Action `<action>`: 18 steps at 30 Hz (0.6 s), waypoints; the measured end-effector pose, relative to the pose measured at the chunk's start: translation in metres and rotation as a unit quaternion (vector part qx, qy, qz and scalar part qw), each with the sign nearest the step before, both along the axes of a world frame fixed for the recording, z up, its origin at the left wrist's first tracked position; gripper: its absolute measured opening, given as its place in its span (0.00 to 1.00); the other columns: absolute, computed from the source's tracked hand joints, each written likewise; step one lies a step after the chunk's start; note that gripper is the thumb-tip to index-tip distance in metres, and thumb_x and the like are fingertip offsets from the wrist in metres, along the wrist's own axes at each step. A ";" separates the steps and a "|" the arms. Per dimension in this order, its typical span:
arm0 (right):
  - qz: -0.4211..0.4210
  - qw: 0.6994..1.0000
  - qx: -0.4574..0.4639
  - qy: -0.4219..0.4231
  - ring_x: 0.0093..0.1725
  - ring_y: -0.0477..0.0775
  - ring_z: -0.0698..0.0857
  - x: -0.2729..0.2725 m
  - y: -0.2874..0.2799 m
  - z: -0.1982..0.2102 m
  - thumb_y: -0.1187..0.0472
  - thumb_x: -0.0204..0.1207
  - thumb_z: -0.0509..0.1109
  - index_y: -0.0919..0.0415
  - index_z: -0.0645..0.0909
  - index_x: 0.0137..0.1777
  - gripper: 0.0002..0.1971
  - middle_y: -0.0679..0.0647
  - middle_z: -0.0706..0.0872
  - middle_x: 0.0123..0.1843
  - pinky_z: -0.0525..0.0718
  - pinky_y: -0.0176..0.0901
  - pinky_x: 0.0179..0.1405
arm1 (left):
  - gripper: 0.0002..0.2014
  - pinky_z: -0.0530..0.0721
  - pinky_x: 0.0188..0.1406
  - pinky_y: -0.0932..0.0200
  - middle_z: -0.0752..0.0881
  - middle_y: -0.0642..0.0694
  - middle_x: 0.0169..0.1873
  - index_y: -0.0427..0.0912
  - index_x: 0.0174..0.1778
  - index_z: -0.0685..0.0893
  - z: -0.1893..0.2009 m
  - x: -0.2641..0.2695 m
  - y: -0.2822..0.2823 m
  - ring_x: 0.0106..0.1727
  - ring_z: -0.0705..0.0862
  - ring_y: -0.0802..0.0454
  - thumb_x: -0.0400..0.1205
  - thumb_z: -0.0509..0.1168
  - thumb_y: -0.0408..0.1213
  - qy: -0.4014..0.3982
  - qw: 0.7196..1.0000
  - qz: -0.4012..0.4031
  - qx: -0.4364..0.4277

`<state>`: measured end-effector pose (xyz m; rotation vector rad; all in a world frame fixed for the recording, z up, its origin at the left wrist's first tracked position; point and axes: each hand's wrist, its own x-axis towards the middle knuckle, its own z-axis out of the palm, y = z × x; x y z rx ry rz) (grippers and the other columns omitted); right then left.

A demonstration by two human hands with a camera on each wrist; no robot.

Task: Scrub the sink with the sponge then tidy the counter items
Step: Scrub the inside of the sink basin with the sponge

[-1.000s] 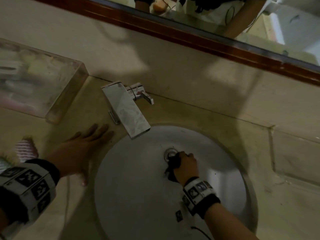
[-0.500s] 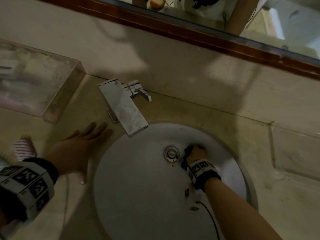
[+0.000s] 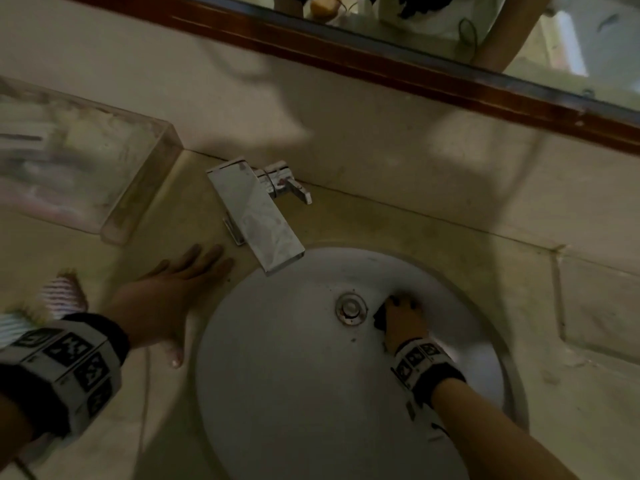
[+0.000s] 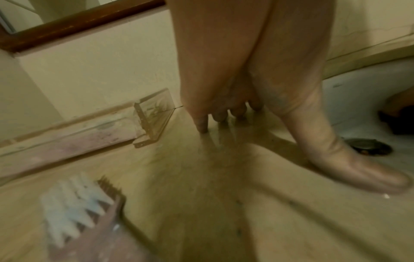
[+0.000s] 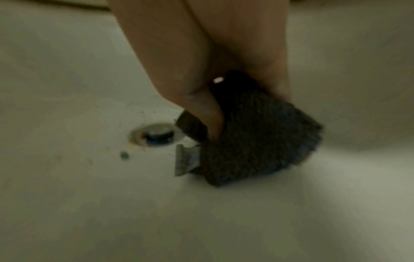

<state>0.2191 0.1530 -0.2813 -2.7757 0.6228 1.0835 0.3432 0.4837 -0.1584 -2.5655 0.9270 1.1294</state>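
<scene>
My right hand (image 3: 401,318) grips a dark sponge (image 5: 257,136) and presses it on the white sink (image 3: 277,375) bowl, just right of the metal drain (image 3: 350,309). In the right wrist view the thumb and fingers curl round the sponge (image 3: 381,315), with the drain (image 5: 156,135) to its left. My left hand (image 3: 173,289) lies flat on the beige counter (image 3: 433,230), fingers straight, left of the sink rim; its fingers (image 4: 202,122) touch the counter.
A square chrome faucet (image 3: 256,216) overhangs the sink's back rim. A clear plastic tray (image 3: 69,168) stands at the back left. A striped brush (image 3: 62,296) lies on the counter by my left wrist. A wood-framed mirror (image 3: 381,46) runs along the wall.
My right hand has slid the sponge from over the drain to the bowl's right side. The left hand has stayed flat on the counter.
</scene>
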 end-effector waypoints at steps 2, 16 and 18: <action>0.040 0.998 0.049 -0.008 0.76 0.64 0.66 0.009 0.017 0.002 0.57 0.74 0.70 0.60 0.63 0.76 0.32 0.62 0.67 0.78 0.63 0.57 0.79 | 0.81 0.49 0.85 0.43 0.23 0.62 0.73 0.46 0.73 0.20 -0.004 0.001 0.002 0.79 0.28 0.54 0.46 0.81 0.64 -0.003 1.000 0.005 -0.002; 0.232 0.947 0.184 0.127 0.78 0.66 0.65 -0.031 0.056 -0.003 0.52 0.80 0.63 0.64 0.65 0.78 0.29 0.65 0.64 0.80 0.56 0.58 0.82 | 0.81 0.50 0.85 0.42 0.22 0.62 0.74 0.53 0.73 0.20 -0.013 0.006 0.006 0.79 0.27 0.53 0.45 0.80 0.65 -0.002 1.000 0.004 -0.021; 0.168 0.966 0.187 0.058 0.79 0.65 0.64 -0.018 0.055 -0.005 0.56 0.82 0.62 0.60 0.62 0.79 0.27 0.63 0.62 0.82 0.62 0.55 0.80 | 0.80 0.49 0.85 0.42 0.22 0.63 0.74 0.54 0.72 0.20 -0.011 0.006 0.005 0.79 0.27 0.53 0.45 0.80 0.65 0.000 1.000 0.007 -0.018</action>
